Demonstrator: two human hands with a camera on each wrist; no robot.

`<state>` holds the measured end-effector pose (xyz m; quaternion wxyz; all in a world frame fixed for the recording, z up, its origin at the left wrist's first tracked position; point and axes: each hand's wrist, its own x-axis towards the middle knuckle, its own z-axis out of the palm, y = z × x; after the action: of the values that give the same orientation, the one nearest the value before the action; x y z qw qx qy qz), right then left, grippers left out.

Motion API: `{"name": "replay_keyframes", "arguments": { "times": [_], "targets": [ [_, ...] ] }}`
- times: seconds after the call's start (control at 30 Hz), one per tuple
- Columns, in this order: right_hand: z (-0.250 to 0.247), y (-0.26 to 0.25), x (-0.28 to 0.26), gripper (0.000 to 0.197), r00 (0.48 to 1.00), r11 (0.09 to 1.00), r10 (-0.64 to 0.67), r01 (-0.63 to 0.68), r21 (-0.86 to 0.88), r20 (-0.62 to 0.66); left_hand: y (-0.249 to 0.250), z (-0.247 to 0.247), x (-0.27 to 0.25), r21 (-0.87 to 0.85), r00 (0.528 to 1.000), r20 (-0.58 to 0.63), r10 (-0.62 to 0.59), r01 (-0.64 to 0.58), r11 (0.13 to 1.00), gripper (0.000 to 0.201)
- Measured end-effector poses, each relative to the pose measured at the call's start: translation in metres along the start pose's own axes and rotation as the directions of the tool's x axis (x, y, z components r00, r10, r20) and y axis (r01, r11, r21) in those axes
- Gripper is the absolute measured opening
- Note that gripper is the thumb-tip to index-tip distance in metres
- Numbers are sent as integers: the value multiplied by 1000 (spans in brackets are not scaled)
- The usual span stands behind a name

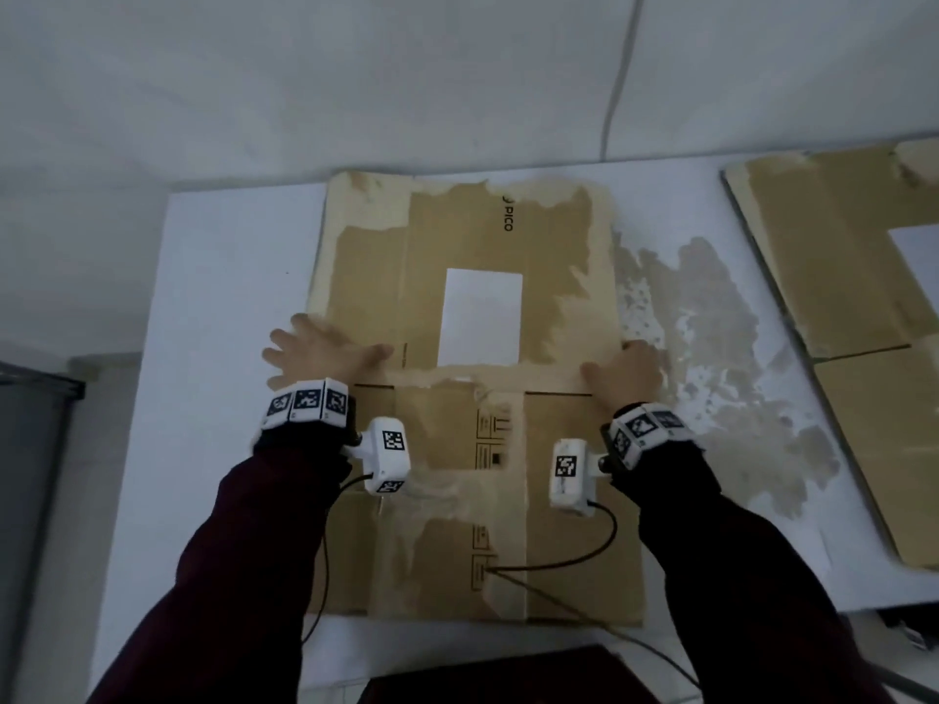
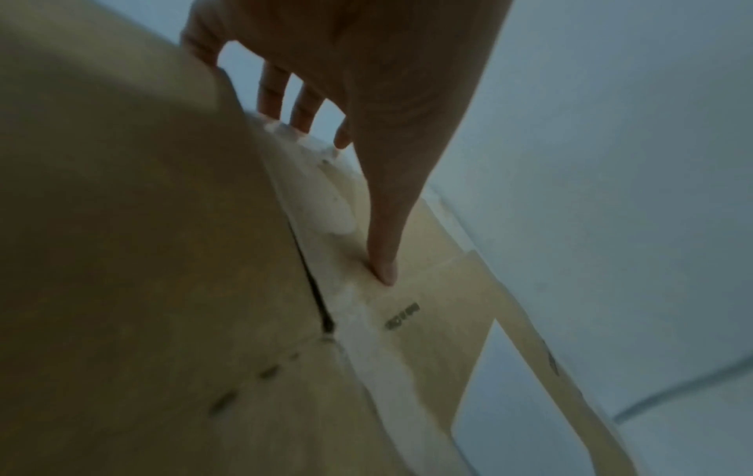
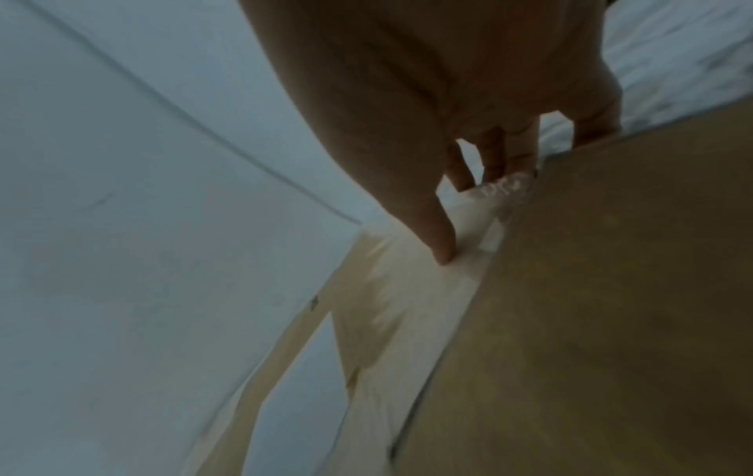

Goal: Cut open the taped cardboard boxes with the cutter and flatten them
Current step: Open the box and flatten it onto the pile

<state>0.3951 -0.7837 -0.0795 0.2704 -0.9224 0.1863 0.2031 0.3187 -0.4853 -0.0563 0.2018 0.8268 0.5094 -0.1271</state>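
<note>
Left grip (image 1: 325,348): fingers spread flat, pressing the left edge of the flattened cardboard box (image 1: 472,398). Right grip (image 1: 627,370): fingers extended, bearing on its right edge beside the taped seam (image 1: 482,376). Box lies flat on the white table (image 1: 223,297). A second flattened box (image 1: 853,317) lies well apart, right.

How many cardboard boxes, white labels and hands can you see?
Flattened cardboard boxes: 2 (middle box, right box)
White labels: 2 (middle label, right label)
Hands: 2 (left hand, right hand)
Total: 6
</note>
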Motion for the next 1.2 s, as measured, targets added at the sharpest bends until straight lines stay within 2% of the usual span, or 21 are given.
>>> {"name": "replay_keyframes", "arguments": {
  "times": [0.07,0.13,0.23,0.3,0.47,0.57,0.63,0.77,0.87,0.93,1.0,1.1,1.2],
  "targets": [
    [-5,2,4,57,997,996,-21,14,90,69,-5,-4,7,-36,999,2,-49,49,998,116],
    [-11,1,1,55,993,993,-47,34,116,112,-12,-9,16,-121,998,32,-48,52,991,117],
    [-13,-4,-7,51,991,989,-115,108,97,73,-23,-11,16,-297,999,-5,40,-40,954,105],
    [-15,-7,-20,40,978,968,-208,201,150,29,-31,-11,11,-335,996,-56,67,-82,939,96],
    [-42,-2,-46,32,936,883,-338,350,313,-94,-43,-18,-4,-399,999,-8,50,-49,916,88],
    [-69,6,-56,27,923,850,-351,384,360,-156,-42,-30,-18,-443,981,-31,189,-183,878,66],
    [-93,15,-56,28,915,844,-356,401,355,-189,-33,-40,-30,-501,941,-85,329,-326,802,44],
    [-151,42,-36,46,912,847,-329,400,351,-245,7,-57,-72,-593,817,-151,556,-525,610,15],
    [-196,71,-18,45,927,852,-256,351,389,-275,51,-51,-112,-646,737,-173,653,-585,490,13],
    [-225,94,0,49,929,847,-214,330,416,-302,85,-36,-136,-652,703,-179,689,-609,452,12],
    [-253,119,23,52,933,858,-167,297,420,-319,121,-15,-160,-640,680,-183,710,-631,439,11],
    [-299,158,63,44,938,889,-101,234,394,-331,173,22,-197,-650,677,-194,710,-631,424,11],
    [-344,196,104,39,935,923,-132,237,303,-329,228,60,-242,-656,677,-212,705,-633,411,20]
  ]
}}
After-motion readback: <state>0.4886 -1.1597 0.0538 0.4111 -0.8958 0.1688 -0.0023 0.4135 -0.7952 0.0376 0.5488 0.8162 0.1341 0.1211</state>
